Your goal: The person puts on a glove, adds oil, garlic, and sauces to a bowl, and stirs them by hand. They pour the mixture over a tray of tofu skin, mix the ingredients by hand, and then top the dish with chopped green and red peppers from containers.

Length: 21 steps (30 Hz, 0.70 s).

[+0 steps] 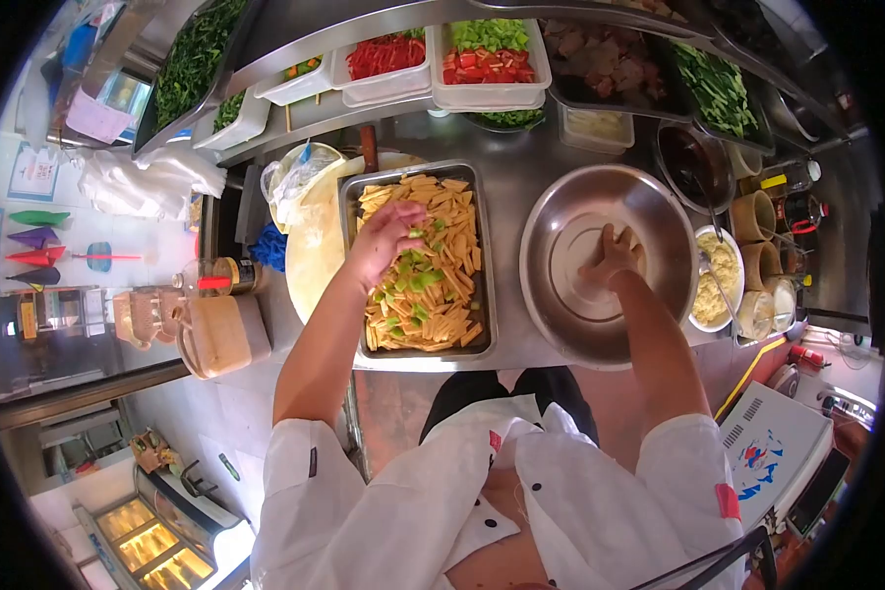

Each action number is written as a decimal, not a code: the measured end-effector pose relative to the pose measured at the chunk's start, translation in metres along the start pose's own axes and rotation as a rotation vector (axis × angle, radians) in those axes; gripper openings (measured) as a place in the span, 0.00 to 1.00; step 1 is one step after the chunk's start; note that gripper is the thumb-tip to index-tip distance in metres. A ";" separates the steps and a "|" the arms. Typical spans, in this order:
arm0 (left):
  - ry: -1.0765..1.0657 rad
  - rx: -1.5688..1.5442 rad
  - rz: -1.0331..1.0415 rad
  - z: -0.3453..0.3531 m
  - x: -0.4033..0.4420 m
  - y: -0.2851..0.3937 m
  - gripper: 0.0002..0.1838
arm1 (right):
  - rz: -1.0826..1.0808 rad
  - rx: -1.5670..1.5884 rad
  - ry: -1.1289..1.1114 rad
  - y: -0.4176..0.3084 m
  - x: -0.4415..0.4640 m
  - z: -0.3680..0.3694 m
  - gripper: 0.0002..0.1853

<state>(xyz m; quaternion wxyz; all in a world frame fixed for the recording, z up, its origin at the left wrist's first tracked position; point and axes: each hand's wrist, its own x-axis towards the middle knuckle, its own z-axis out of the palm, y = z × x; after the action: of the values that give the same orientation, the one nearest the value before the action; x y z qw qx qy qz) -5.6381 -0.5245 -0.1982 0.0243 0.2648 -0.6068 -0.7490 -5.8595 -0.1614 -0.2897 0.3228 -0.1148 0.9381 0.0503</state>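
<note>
A rectangular metal tray point(489, 295) holds many pale yellow-brown strips point(442, 324) with chopped green pieces point(418, 278) scattered over the middle. Over the tray's upper left part is my left hand point(388, 241), its fingers bent above the strips; whether anything is between them cannot be made out. To the right stands a large round steel bowl point(551, 285). My right hand point(612, 264) reaches inside it with fingers spread at the bottom. A little pale matter shows beside the fingers, and nothing is gripped.
Behind are tubs of chopped green and red vegetables point(487, 67) and red shreds point(383, 57). A bowl of yellow minced food point(718, 280) and a dark sauce pot point(696, 167) stand right. Left are a round board point(310, 261) and a beige container point(221, 334).
</note>
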 end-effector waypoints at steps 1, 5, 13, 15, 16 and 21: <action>0.028 -0.077 -0.024 -0.001 0.006 0.002 0.14 | -0.005 0.032 -0.008 -0.001 -0.003 -0.003 0.64; 0.067 0.034 0.045 -0.006 0.006 0.032 0.14 | -0.009 0.059 -0.021 0.001 -0.004 -0.007 0.64; 0.034 1.159 0.969 0.103 0.068 0.146 0.14 | 0.020 0.049 -0.089 0.003 -0.011 -0.022 0.64; -0.011 1.165 0.996 0.123 0.117 0.163 0.15 | 0.029 0.066 -0.095 0.004 -0.015 -0.028 0.64; 0.054 1.334 0.704 0.131 0.145 0.170 0.17 | 0.032 0.070 -0.112 0.006 -0.016 -0.030 0.63; 0.037 1.599 0.174 0.150 0.229 0.175 0.30 | 0.042 0.089 -0.123 0.013 -0.009 -0.030 0.63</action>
<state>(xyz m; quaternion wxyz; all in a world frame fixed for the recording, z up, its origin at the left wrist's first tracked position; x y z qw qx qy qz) -5.9491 -0.5176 -0.1025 -0.1043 0.1661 -0.9774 -0.0788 -5.8737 -0.1523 -0.2609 0.3835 -0.0775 0.9200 0.0220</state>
